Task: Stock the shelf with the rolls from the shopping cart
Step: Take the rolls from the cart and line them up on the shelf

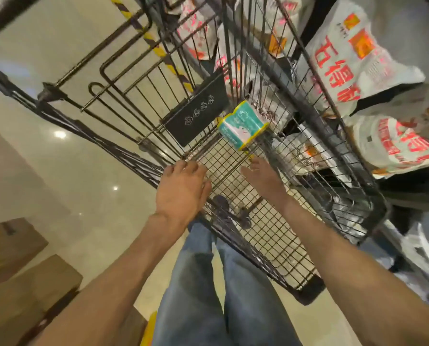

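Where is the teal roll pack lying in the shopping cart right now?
In the head view, the teal roll pack lies on the shopping cart floor at its far end, beside the black placard, just beyond the right hand.

Dark wire-metal cart (258,221); glossy plastic-wrapped roll pack (242,124); shiny polished floor (58,156); matt brown cardboard boxes (31,283), lower left; crinkled white bags (358,56).

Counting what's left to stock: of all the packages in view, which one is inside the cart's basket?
Only the teal roll pack with yellow ends, lying on the cart's wire floor ahead of both hands. The white bags with red print sit outside the cart, beyond its wire side.
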